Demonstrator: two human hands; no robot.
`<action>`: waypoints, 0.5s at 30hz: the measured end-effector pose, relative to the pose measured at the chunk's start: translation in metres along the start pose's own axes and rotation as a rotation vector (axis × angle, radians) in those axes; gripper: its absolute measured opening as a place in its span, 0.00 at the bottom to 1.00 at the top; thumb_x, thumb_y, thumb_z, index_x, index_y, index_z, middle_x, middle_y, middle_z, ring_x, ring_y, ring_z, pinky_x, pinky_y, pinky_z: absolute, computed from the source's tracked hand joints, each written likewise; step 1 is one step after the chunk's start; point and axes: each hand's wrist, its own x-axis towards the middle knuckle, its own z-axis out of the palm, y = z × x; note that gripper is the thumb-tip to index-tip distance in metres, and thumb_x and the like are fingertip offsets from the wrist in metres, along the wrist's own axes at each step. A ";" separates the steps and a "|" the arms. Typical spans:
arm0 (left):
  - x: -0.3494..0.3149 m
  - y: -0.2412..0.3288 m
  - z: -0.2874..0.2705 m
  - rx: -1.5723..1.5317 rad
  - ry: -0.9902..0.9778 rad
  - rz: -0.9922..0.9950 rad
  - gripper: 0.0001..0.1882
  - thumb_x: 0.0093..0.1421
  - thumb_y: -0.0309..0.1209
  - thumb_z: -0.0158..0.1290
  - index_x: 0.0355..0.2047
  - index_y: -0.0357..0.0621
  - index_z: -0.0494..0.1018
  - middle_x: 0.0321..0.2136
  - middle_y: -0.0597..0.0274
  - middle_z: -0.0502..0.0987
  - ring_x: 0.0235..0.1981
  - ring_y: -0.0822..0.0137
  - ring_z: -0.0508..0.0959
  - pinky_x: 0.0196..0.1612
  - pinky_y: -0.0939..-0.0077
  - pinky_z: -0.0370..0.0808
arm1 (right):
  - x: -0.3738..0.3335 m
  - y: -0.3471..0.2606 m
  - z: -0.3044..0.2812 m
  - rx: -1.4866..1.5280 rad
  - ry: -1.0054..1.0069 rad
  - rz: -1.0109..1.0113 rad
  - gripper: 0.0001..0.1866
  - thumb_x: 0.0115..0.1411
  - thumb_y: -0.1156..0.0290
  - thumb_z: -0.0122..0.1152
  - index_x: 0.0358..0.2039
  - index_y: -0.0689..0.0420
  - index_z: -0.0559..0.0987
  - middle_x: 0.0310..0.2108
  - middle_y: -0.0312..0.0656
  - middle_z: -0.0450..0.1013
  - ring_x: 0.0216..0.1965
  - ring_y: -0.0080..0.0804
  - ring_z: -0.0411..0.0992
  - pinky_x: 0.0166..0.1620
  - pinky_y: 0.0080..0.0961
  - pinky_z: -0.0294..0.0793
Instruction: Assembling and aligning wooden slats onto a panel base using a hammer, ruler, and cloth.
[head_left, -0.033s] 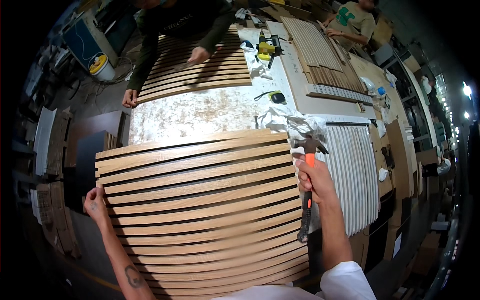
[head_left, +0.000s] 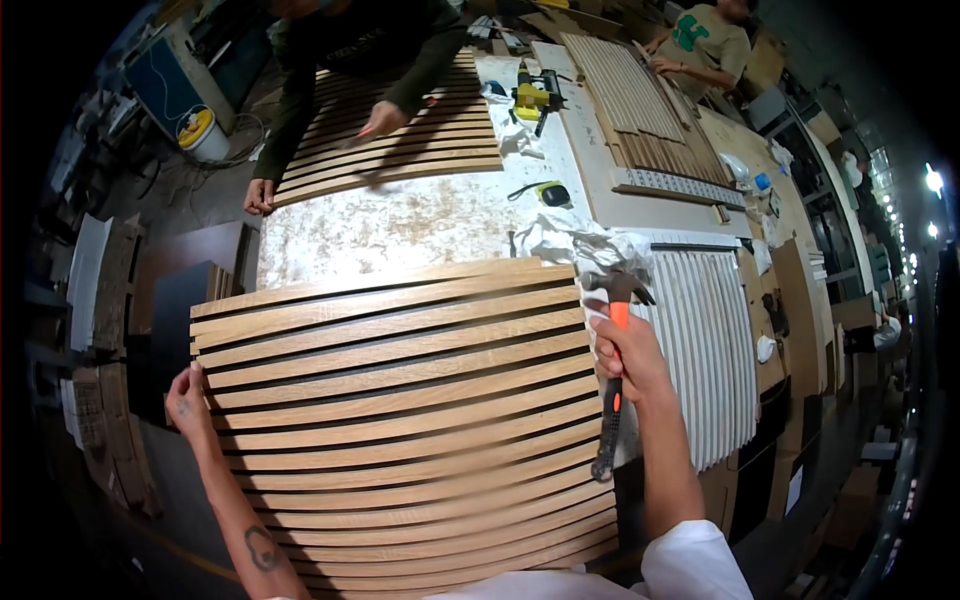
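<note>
A slatted wood panel (head_left: 400, 390), light oak-coloured strips with dark gaps between them, lies in front of me on the worktable. My left hand (head_left: 187, 402) is at its left edge, fingers closed at the ends of the slats. The undersides of those fingers are hidden. In my right hand (head_left: 630, 352) is a hammer (head_left: 619, 315) with an orange and black handle, gripped near the middle. Its dark head points away from me, just past the panel's right edge, close to some crumpled white wrapping (head_left: 570, 240).
Across the white-topped table (head_left: 370, 230), a co-worker leans over another slatted panel (head_left: 430, 145). A tape measure (head_left: 553, 194) and yellow nail gun (head_left: 535, 98) lie right of them. Grey-white strips (head_left: 705, 350) are stacked at right. Another person stands far right beside stacked slats (head_left: 640, 90).
My left hand has slid slightly away from me along the panel's left edge. The hammer has barely shifted. The co-worker's hand over the far panel has moved left and nearer.
</note>
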 end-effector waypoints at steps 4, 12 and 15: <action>0.022 0.011 0.009 0.045 -0.129 -0.040 0.20 0.61 0.38 0.58 0.41 0.29 0.78 0.31 0.59 0.81 0.32 0.70 0.77 0.39 0.75 0.72 | 0.011 -0.006 0.006 0.089 -0.103 0.032 0.17 0.61 0.75 0.55 0.50 0.60 0.68 0.16 0.30 0.63 0.10 0.15 0.55 0.13 0.15 0.54; -0.003 0.044 0.018 0.221 0.022 -0.045 0.21 0.58 0.43 0.60 0.37 0.33 0.80 0.29 0.55 0.82 0.32 0.66 0.80 0.40 0.71 0.74 | 0.009 -0.010 0.008 0.017 -0.086 0.004 0.16 0.60 0.74 0.57 0.49 0.60 0.69 0.16 0.30 0.63 0.10 0.15 0.56 0.13 0.14 0.54; -0.007 0.048 0.019 0.295 0.084 -0.066 0.22 0.57 0.45 0.61 0.36 0.34 0.81 0.29 0.54 0.82 0.32 0.63 0.81 0.40 0.69 0.74 | 0.009 -0.010 0.009 0.050 -0.090 0.004 0.13 0.61 0.74 0.57 0.46 0.60 0.70 0.16 0.30 0.63 0.10 0.14 0.56 0.13 0.13 0.54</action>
